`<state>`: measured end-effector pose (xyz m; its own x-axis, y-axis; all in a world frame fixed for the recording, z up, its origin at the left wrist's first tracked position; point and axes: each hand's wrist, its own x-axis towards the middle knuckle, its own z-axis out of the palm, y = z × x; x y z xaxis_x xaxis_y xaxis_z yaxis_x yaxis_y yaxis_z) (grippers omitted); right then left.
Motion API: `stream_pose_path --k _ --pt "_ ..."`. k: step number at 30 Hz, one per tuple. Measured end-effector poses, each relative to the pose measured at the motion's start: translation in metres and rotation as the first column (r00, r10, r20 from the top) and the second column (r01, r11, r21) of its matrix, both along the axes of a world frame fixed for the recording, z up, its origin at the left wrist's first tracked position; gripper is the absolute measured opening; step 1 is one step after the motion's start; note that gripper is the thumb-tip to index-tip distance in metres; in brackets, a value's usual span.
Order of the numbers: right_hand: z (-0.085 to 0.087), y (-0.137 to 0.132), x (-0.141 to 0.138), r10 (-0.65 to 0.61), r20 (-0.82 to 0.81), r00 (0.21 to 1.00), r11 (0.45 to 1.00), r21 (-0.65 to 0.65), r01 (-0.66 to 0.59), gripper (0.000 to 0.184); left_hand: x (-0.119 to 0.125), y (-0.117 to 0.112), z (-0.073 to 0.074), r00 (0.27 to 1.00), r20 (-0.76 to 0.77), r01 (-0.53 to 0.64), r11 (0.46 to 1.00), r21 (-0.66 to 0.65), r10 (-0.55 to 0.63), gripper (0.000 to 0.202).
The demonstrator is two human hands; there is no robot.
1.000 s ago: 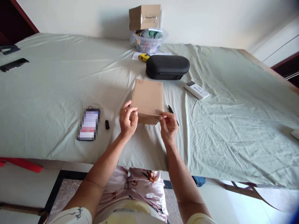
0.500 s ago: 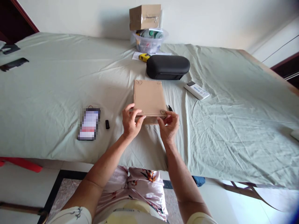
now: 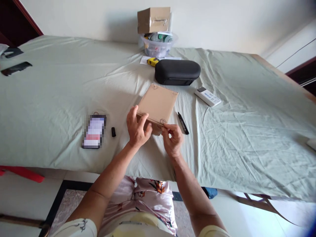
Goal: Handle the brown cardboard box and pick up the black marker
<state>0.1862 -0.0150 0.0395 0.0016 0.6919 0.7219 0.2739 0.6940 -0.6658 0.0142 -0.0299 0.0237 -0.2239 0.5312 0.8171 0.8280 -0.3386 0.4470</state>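
Observation:
A flat brown cardboard box [image 3: 158, 103] with small drawn marks at its corners lies on the green-sheeted table [image 3: 247, 131], turned at an angle. My left hand [image 3: 136, 129] grips its near left corner. My right hand [image 3: 172, 139] pinches the near edge at the right corner. A black marker pen [image 3: 183, 118] lies just right of the box, and its black cap [image 3: 113, 131] lies to the left beside a phone [image 3: 94, 131].
Behind the box are a black oval case [image 3: 177, 71], a white remote [image 3: 207, 96], a yellow tape measure [image 3: 152, 61], and a clear tub [image 3: 157, 44] topped by a cardboard box [image 3: 153, 19]. Dark items [image 3: 16, 67] lie at the far left.
The box has turned clockwise under my hands, its far end swinging right. The marker, half hidden before, now shows fully. My right hand moved left along the near edge.

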Motion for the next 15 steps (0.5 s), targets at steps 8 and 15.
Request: stream_pose_path --k 8,15 --pt "0.005 -0.004 -0.004 0.123 0.078 0.989 0.991 -0.063 -0.118 0.019 0.017 -0.009 0.007 0.976 -0.131 0.165 0.984 -0.068 -0.173 0.043" --pt "0.002 0.006 0.000 0.073 0.098 0.993 0.997 -0.014 -0.072 0.014 0.016 -0.007 0.009 0.983 -0.151 0.105 0.994 0.020 -0.101 0.029"
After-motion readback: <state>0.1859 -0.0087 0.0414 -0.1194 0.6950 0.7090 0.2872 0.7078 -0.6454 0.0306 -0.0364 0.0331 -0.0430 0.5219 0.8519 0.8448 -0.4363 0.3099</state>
